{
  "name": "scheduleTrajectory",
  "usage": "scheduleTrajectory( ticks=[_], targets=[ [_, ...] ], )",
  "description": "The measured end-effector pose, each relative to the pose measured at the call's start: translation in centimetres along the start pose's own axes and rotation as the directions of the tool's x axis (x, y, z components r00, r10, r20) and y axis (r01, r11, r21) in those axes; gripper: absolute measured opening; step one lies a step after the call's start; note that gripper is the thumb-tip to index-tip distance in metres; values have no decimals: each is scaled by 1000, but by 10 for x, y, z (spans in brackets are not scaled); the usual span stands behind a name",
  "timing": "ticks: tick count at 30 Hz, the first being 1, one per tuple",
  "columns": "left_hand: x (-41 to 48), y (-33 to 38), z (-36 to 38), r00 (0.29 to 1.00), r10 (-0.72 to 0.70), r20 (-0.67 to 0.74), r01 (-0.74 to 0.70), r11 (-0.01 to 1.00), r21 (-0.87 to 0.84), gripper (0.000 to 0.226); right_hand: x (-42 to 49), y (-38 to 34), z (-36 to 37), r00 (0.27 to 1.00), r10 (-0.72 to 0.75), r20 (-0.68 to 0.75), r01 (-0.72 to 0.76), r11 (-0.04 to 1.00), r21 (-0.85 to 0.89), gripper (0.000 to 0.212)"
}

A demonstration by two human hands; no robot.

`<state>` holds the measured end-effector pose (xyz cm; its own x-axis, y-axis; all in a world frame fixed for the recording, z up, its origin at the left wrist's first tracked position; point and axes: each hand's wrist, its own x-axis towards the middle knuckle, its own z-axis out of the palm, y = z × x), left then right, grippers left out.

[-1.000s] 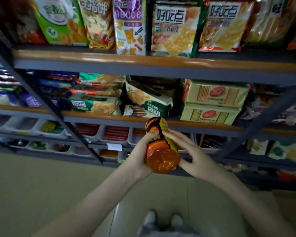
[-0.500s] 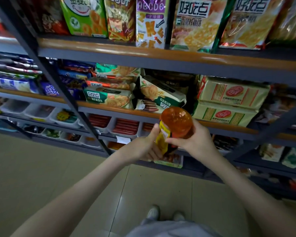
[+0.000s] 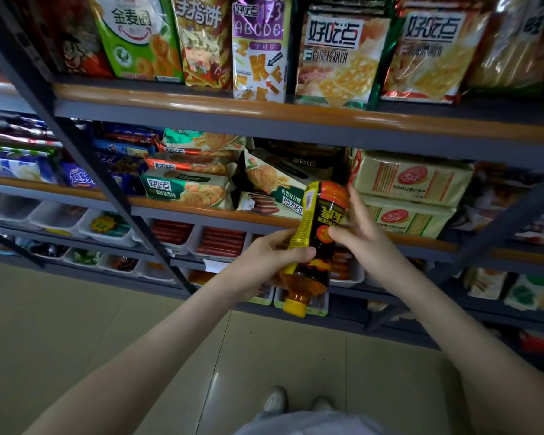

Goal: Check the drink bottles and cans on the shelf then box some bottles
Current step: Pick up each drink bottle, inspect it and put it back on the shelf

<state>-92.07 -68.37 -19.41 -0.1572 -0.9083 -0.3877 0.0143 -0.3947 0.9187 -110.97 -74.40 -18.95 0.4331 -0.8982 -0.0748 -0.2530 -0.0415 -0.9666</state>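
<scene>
Left hand (image 3: 274,254) clasps the orange drink bottle (image 3: 322,211) mid-label; my right hand (image 3: 363,237) pinches its upturned base, cap down before the snack shelf (image 3: 201,211), probably so I can read the print.

left hand (image 3: 264,255), right hand (image 3: 368,243) grip bottle (image 3: 324,208) cap-down; snack shelf (image 3: 233,114) behind

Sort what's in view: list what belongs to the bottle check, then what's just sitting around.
Job in hand:
- drink bottle, held cap-down
- left hand and right hand, both holding it

Just lying about:
- snack bags on the top shelf
- biscuit packs on the shelf below
- white trays
- shelf rack
</scene>
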Motion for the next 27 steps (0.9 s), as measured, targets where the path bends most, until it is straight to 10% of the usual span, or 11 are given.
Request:
scheduleTrajectory(
  ticks=[4,9,13,16,22,27],
  targets=[
    [1,14,-1,998,-59,-5,59,998,-20,45,-10,4,-16,879,-381,286,474,635,-611,92],
    [1,45,4,998,-56,2,55,997,57,53,-7,4,-10,833,-514,205,514,579,-633,80],
    [-3,72,-1,994,106,33,-111,962,250,79,-13,-26,-18,907,-404,-118,319,843,-432,69],
    [-1,83,-1,929,367,49,-357,852,383,55,-12,-47,-27,943,-268,-198,250,962,-109,35],
    [18,114,19,871,473,133,-470,720,511,63,-5,-87,-51,949,-215,-231,282,906,316,22],
    [16,168,38,788,604,120,-580,664,472,20,-14,-121,-85,908,-297,-296,393,848,355,22]
  ],
)
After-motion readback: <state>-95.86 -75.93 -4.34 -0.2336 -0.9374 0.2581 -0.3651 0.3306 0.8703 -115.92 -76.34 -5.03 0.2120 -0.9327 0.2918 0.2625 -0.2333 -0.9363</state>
